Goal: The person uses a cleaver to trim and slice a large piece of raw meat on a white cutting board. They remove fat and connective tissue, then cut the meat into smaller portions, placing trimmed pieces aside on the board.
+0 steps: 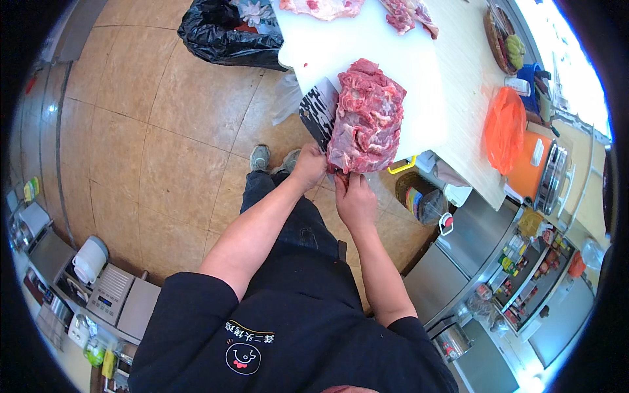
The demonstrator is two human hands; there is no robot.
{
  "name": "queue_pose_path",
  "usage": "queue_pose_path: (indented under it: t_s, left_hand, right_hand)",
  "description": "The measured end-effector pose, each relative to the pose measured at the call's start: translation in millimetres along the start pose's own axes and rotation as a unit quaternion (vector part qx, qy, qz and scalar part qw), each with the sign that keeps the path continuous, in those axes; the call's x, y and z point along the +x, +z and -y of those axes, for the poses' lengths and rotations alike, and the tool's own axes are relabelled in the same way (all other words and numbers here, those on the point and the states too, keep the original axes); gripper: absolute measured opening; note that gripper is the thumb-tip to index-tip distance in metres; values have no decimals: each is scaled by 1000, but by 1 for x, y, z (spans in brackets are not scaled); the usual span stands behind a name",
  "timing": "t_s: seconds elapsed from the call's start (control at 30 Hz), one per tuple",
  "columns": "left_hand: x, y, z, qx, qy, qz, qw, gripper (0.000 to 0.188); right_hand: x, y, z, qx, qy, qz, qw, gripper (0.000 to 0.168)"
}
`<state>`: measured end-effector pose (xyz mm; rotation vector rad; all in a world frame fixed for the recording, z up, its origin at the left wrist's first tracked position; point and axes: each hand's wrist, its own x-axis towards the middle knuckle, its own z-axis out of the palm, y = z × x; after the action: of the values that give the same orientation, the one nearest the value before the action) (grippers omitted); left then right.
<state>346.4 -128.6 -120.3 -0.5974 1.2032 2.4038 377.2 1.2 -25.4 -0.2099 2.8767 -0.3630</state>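
A large slab of raw red meat (367,120) lies on the white cutting board (422,93), reaching its near edge. Along the meat's left side is a broad cleaver blade (319,110) with a black-and-white pattern. My left hand (310,166) is closed at the blade's near end, around the handle, which the fingers hide. At the near end of the slab, my right hand (356,199) grips the meat from below. Something small and brownish shows beside its thumb; I cannot tell what. More raw meat pieces (322,7) rest at the board's far end.
A bin lined with a black bag (231,44) stands left of the board. A yellow handle (403,165) juts from the board's near right corner. Over to the right are an orange plastic bag (504,130) and a woven basket (499,44). A large plastic jug (425,199) stands below the table.
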Motion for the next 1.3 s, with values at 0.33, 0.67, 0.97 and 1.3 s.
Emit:
queue_pose_path:
  t_s: [0.33,0.67,0.97,1.3]
  left_hand:
    - [10,5,5,-45,16,-42,998,17]
    - [9,2,19,-65,-9,7,998,13]
    - [6,18,-14,-31,-8,-42,999,20]
    - [0,24,-23,20,-31,-62,997,30]
  right_hand:
    - [-18,-2,-39,-22,-38,-48,998,38]
    - [20,-3,-6,-14,-28,-58,998,40]
    - [43,-33,-8,146,15,-72,987,29]
    - [44,-70,-33,444,156,62,880,33]
